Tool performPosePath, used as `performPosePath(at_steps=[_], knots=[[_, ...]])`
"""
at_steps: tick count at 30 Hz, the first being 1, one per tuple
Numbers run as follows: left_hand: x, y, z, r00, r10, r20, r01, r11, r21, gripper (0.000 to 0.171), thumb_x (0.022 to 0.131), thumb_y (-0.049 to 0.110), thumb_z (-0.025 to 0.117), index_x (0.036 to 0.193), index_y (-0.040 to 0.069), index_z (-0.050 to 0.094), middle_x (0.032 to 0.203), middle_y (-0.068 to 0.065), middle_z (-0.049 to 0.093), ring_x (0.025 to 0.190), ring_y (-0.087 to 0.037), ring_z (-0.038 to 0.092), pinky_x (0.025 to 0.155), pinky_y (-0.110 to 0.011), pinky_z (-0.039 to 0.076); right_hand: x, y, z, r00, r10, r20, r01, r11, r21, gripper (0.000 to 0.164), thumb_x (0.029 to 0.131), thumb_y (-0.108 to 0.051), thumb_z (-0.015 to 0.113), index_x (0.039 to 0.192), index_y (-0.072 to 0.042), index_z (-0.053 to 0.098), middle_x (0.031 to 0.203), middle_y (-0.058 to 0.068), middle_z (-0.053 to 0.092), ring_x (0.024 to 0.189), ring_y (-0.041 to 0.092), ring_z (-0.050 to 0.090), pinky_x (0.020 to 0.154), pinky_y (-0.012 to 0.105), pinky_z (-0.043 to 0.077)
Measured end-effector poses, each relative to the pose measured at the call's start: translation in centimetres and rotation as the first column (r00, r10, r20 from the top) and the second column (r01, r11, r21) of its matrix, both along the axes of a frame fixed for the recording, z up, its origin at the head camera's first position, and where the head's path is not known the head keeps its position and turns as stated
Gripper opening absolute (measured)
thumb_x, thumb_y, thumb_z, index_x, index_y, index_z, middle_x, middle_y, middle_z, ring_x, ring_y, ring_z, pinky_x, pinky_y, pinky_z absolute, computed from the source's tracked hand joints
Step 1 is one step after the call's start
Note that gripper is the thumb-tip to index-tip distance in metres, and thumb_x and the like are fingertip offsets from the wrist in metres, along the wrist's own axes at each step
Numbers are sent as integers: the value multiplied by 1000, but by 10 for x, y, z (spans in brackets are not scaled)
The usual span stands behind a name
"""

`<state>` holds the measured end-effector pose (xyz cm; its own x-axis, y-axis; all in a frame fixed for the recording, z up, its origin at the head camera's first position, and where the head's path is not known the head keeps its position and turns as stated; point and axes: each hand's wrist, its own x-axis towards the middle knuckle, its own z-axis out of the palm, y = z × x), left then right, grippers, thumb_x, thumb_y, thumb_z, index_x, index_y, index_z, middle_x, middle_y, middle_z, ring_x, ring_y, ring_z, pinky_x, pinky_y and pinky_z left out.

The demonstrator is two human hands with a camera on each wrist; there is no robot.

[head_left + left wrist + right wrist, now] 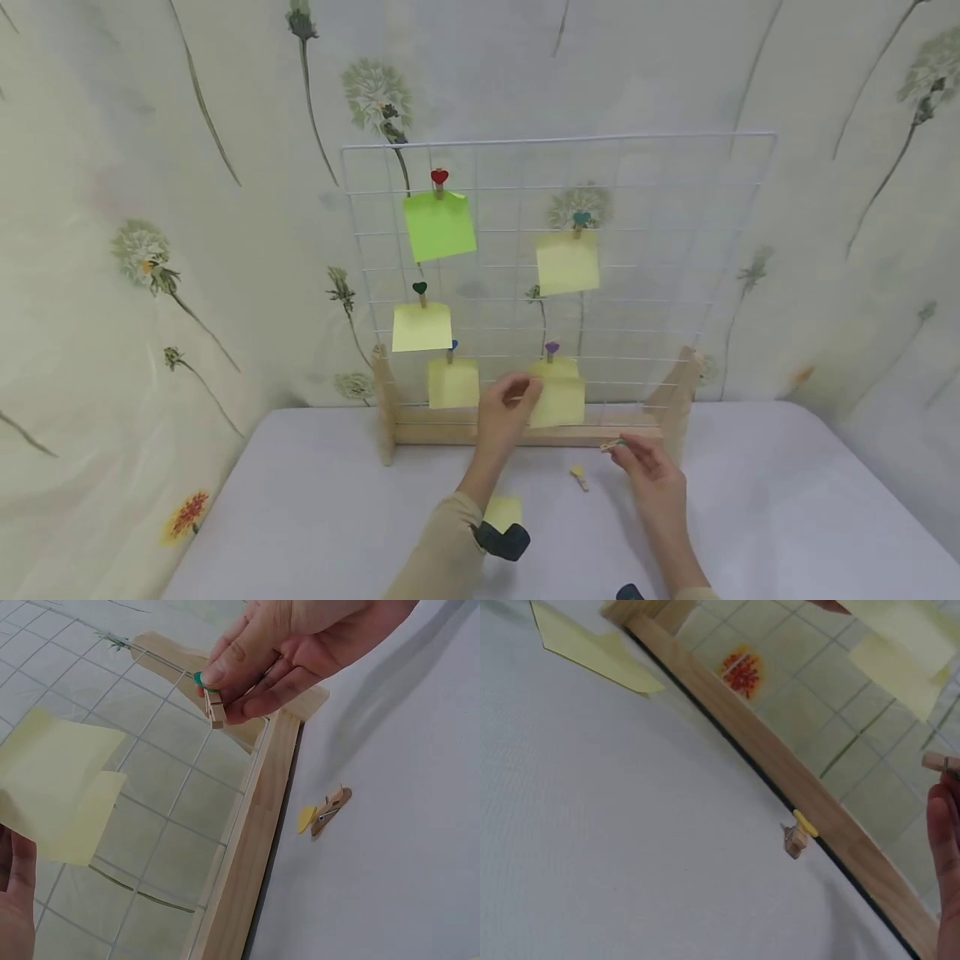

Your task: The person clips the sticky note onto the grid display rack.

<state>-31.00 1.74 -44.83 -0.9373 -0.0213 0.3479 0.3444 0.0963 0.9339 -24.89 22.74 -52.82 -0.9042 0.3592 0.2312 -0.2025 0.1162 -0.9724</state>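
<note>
In the head view my left hand [506,412] pinches a yellow sticky note [557,403] by its left edge. That note overlaps another yellow note hanging under a purple heart clip [552,347] on the white wire grid [637,330]. My right hand [656,475] pinches a small wooden clothespin [611,446] to the right of the note, in front of the stand's bottom bar. In the left wrist view this clothespin [215,712] shows a green piece under the thumb, its wooden tip pointing down. A second clothespin [579,477] with a yellow top lies on the table between the two forearms.
The grid stands in a wooden base [442,433] on the white table [315,508]. A green note [440,227] and several yellow ones, such as the upper right note [567,263], hang from heart clips. Another yellow note [502,512] lies near my left wrist. Patterned cloth [247,275] hangs behind.
</note>
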Motion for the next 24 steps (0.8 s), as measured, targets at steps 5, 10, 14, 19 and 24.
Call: performPosePath(at_steps=[5, 10, 14, 19, 24], knots=[[-3, 8, 11, 999, -28, 22, 28, 1000, -14, 23, 88, 36, 65, 103, 19, 69, 104, 2, 70, 95, -10, 64, 83, -23, 52, 1, 5, 9, 996, 24, -89, -23, 1000, 5, 32, 88, -6, 64, 117, 4, 58, 96, -14, 69, 82, 2, 69, 77, 17, 54], [6, 12, 35, 999, -15, -32, 15, 1000, -12, 20, 90, 23, 64, 102, 9, 69, 102, -7, 70, 93, -14, 65, 80, -23, 53, 2, 8, 19, 994, 49, -94, -47, 999, 28, 31, 88, -6, 64, 117, 4, 58, 95, -13, 69, 83, 2, 68, 77, 17, 54], [11, 17, 50, 997, -19, -72, 19, 1000, 0, 18, 90, 16, 63, 101, 3, 68, 100, -12, 70, 90, -17, 66, 78, -21, 53, 1, 13, 25, 993, 60, -99, -54, 996, 65, 29, 88, -4, 63, 116, 2, 58, 99, -10, 66, 86, 1, 66, 76, 16, 53], [0, 25, 43, 997, -16, -71, 18, 1000, 20, 18, 90, 21, 63, 101, 7, 69, 100, -9, 70, 90, -16, 66, 79, -21, 53, -1, 21, 31, 997, 40, -59, -31, 989, 148, 29, 90, -13, 63, 118, -5, 59, 103, -11, 63, 87, -3, 62, 76, 13, 51], [-16, 30, 38, 998, 4, -65, -4, 1000, 8, 20, 91, 32, 62, 101, 17, 69, 101, 1, 70, 90, -9, 65, 82, -23, 52, 2, 26, 42, 999, 35, -24, -30, 981, 191, 33, 91, -24, 62, 120, -9, 58, 105, -15, 61, 95, -3, 60, 80, 12, 50]])
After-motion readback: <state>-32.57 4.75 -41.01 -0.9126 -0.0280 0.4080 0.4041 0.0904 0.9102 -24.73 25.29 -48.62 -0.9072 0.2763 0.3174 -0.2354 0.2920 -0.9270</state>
